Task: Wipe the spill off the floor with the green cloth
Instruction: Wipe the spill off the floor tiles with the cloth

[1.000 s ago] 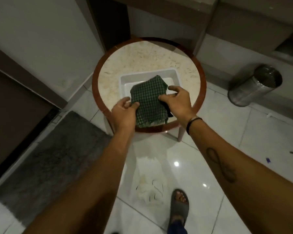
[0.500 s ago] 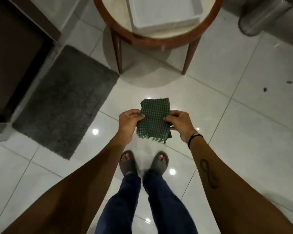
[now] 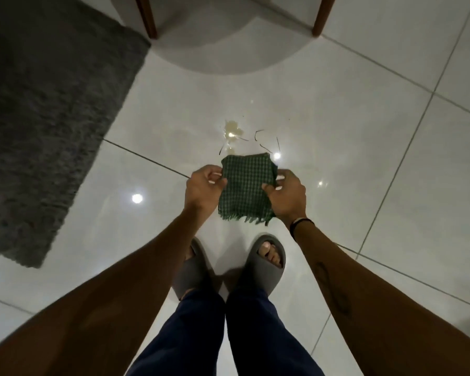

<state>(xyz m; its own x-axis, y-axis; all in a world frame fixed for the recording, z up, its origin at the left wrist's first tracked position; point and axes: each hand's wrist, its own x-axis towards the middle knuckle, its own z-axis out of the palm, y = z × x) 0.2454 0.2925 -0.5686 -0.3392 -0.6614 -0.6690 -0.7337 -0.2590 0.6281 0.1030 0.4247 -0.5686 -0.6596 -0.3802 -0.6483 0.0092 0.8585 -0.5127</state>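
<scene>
Half a second before, the round table top and its white tray had filled the top of the view; now only two wooden table legs point(image 3: 146, 16) showed at 12 o'clock, and the spill point(image 3: 232, 130) had come into sight. The green checked cloth point(image 3: 246, 189) was held folded in the air between both hands, as before, its fringed edge toward the person. The left hand point(image 3: 202, 189) had its grip closed on the cloth's left edge, thumb and fingers pinching it; the right hand point(image 3: 286, 196), with a dark band at the wrist, pinched the right edge likewise. The spill, a pale yellowish puddle with thin dark strands around it, possibly threads, lay on the floor just past the cloth's far edge toward 12 o'clock. The floor point(image 3: 364, 147) was glossy white tile with dark grout lines and bright reflections of lamps. A grey shaggy mat point(image 3: 46, 112) lay at 10 o'clock. Grey slide sandals point(image 3: 263, 263) and dark blue trousers stood at 6 o'clock.
</scene>
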